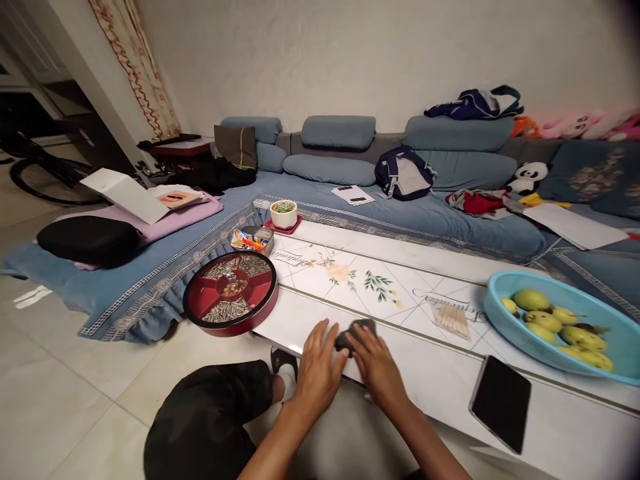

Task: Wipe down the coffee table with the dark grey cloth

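Observation:
At the table's near edge, a small dark grey bundle (pixel 364 327), perhaps folded cloth, lies partly covered by my hands. My right hand (pixel 373 363) is over it, fingers bent onto its top and near side. My left hand (pixel 320 363) is just left of the bundle, its fingers stretched out and apart, the fingertips at the white table top (pixel 290 313). Whether the left thumb touches the bundle I cannot tell. To the left stands a round red snack tray (pixel 240 325) with seeds or nuts in its compartments.
A blue basin (pixel 505 320) of yellow-green fruit stands at the right. Near it lie a black-screened tablet (pixel 501 403) and a pack of cotton swabs (pixel 453 320). A potted plant (pixel 284 215) and a colourful packet (pixel 250 240) are farther left. A blue sofa (pixel 310 193) lines the wall.

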Demonstrator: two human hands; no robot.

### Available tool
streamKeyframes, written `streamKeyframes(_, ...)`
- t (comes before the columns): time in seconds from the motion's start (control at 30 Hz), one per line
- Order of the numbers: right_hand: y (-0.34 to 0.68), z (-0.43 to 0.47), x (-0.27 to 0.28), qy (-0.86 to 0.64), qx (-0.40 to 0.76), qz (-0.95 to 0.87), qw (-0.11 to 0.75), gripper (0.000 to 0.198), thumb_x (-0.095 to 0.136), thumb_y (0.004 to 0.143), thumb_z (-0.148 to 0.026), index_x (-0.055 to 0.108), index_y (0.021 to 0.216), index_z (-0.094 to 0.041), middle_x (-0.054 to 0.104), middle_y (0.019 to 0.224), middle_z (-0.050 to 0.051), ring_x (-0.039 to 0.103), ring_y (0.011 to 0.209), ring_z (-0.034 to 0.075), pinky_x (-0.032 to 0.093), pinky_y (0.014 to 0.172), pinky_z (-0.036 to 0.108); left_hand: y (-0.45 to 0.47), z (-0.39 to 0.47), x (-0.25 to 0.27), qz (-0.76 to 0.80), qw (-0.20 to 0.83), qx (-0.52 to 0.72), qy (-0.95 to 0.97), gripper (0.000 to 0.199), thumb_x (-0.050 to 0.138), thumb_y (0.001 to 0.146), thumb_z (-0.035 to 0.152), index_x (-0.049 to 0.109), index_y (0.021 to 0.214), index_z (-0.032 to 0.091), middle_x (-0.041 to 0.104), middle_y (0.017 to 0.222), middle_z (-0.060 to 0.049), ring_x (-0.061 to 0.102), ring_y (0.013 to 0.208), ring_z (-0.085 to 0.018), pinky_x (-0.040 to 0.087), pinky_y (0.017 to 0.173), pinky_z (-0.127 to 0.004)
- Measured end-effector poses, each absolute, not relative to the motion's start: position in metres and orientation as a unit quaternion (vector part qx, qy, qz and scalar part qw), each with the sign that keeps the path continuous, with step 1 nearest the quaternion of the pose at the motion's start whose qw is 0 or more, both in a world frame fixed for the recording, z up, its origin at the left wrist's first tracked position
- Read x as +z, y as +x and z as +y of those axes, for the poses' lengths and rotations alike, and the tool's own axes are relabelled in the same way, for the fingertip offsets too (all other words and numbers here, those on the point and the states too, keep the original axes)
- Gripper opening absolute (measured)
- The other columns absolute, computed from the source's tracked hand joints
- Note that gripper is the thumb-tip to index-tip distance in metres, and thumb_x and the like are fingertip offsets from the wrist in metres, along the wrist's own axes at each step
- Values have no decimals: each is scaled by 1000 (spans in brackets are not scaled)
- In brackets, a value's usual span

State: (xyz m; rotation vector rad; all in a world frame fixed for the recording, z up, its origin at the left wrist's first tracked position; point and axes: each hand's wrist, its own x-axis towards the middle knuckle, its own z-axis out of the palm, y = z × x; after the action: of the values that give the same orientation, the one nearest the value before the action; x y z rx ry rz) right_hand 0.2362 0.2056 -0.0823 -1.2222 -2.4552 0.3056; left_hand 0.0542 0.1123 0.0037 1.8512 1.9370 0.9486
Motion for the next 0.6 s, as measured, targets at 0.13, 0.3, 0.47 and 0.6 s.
streamKeyframes(0.13,243,198,-90,-539,118,-802,231,53,44,108,-24,59,159,-23,44,173,15,33,163,40,28,129,71,96,147,1,628,191,278,702,61,48,112,43,41,169,22,36,177,-15,31,166,-30,28,136,-57)
streamKeyframes(0.3,158,214,-56,-425,288,-823,243,46,55,107,-30,67,151,-28,55,166,11,45,157,35,24,134,62,66,156,-6,660,177,280,674,56,38,115,45,46,166,25,38,176,-12,30,166,-28,27,136,-55)
streamKeyframes(0.47,233,226,-32,-384,409,-743,366,49,55,108,-52,72,143,-24,64,156,13,59,146,29,46,124,50,27,173,-38,728,187,302,586,67,30,114,57,41,168,21,39,175,-15,30,166,-30,31,133,-53)
streamKeyframes(0.6,332,197,-30,-473,390,-705,357,43,49,111,-56,81,110,-26,80,118,9,75,113,28,58,104,43,77,200,-51,716,113,266,636,82,57,102,65,44,165,14,33,176,-22,24,165,-44,27,132,-64)
